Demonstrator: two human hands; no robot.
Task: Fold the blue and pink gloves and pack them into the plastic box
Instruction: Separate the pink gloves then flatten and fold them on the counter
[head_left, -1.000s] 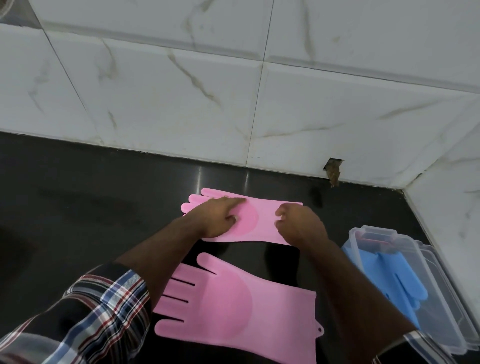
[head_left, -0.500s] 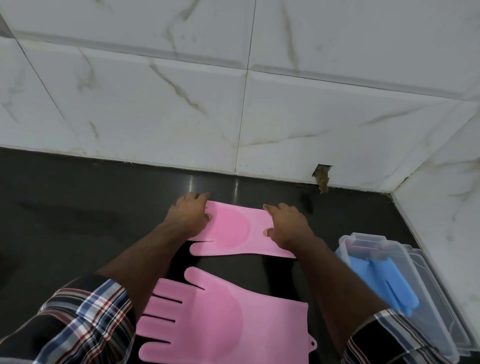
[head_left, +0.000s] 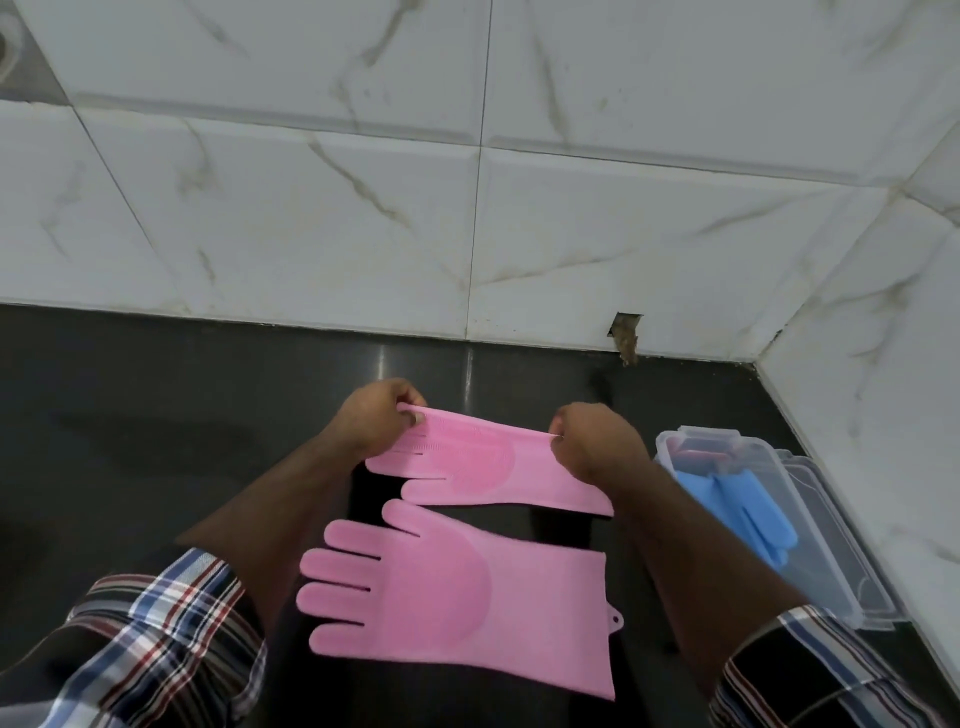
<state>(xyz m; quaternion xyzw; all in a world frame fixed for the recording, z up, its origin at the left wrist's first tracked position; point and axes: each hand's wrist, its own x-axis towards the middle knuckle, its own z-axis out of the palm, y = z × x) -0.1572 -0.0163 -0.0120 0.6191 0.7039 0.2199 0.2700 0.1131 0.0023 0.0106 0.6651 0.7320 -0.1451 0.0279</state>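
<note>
Head view: both hands (head_left: 371, 421) (head_left: 597, 441) pinch pink glove (head_left: 483, 462), fingers pointing left.

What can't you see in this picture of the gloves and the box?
- Head view: the far pink glove's back edge is wrapped by the left hand and right hand.
- The plastic box's near end is covered by the right forearm.
- How many blue gloves lie inside: they overlap, so I cannot tell.
- The red thing at the box's far end is too blurred to name.

black counter (head_left: 156, 441) holds a flat pink glove (head_left: 462, 597) and plastic box (head_left: 810, 530).
</note>
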